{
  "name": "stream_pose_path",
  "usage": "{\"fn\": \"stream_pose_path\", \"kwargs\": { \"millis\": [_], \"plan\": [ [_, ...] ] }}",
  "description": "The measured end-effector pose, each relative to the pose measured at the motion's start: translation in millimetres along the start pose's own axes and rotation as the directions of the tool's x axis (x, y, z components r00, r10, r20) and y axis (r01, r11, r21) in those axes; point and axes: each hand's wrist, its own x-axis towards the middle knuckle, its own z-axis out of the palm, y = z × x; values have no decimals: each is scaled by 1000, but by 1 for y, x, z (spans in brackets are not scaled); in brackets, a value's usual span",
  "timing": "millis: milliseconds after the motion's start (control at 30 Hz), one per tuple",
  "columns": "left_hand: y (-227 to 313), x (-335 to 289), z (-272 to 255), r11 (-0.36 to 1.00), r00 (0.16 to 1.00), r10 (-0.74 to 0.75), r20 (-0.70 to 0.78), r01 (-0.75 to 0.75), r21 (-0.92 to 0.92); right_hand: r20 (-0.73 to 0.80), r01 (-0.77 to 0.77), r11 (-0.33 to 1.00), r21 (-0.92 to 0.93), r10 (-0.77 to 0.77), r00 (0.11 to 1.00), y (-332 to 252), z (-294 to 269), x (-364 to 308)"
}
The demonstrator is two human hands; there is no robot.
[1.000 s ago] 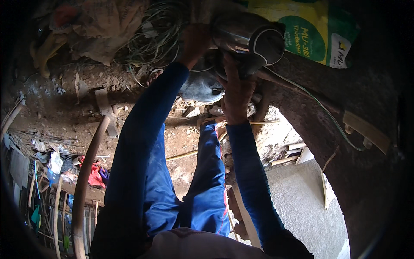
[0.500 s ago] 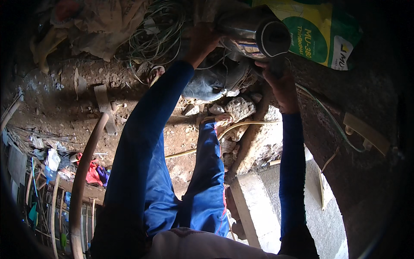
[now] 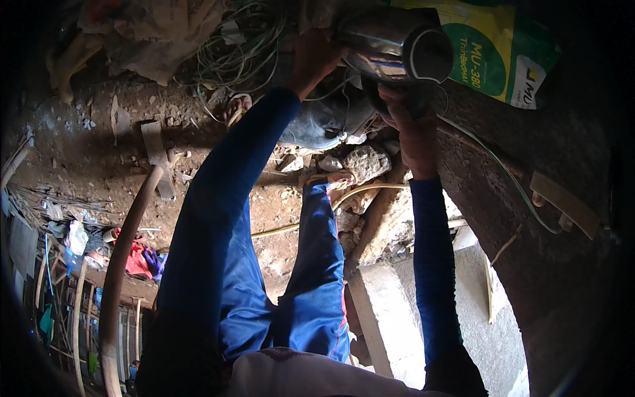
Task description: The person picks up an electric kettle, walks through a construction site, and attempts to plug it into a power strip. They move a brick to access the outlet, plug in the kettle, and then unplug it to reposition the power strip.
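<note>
A bulky, shiny dark cylindrical tool (image 3: 378, 47) with a handle is held out in front of me at the top of the view; its exact kind I cannot make out. My left hand (image 3: 316, 61) is closed at its left end, in shadow. Below its round right end, my right hand (image 3: 411, 135) is wrapped around the handle. What lies beyond the tool's far side is hidden in the dark. Beneath the tool sits a dark rounded bucket-like container (image 3: 317, 126), partly covered by my left arm and the tool.
Behind the tool lies a green and yellow bag (image 3: 486, 49). Tangled pale wire (image 3: 241, 49) and brown sacking (image 3: 155, 40) are at the upper left. Rocks (image 3: 366, 163) surround my sandalled foot (image 3: 334, 178). A long-handled hoe (image 3: 132, 245) stands left; a concrete block (image 3: 390, 317) sits lower right.
The tool has shifted slightly right. My right hand and forearm have moved a little left and down, still gripping the handle. My left hand has stayed almost in place.
</note>
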Motion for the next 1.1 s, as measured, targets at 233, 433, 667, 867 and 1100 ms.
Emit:
{"fn": "stream_pose_path", "kwargs": {
  "millis": [233, 433, 667, 867, 1100],
  "plan": [
    [-7, -3, 3, 1000, 999, 3, 49, -2, -13, 159, 99, 966, -238, -62, 985, -7, -32, 8],
    [-5, -5, -1, 998, 998, 44, 36, -42, -53, 308, 177, 887, -427, -42, 950, -28, -75, 40],
    [-9, -8, 3, 994, 996, 91, 19, -92, 57, 261, 189, 867, -461, -71, 963, -49, -93, 71],
    [-8, -11, 12, 1000, 999, -8, -54, 7, -2, 289, 207, 946, -250, -132, 948, -32, -100, 77],
    [1, -15, 6, 998, 999, -35, -23, 34, -53, 140, -35, 999, 8, 33, 990, -3, -72, 42]
  ]
}}
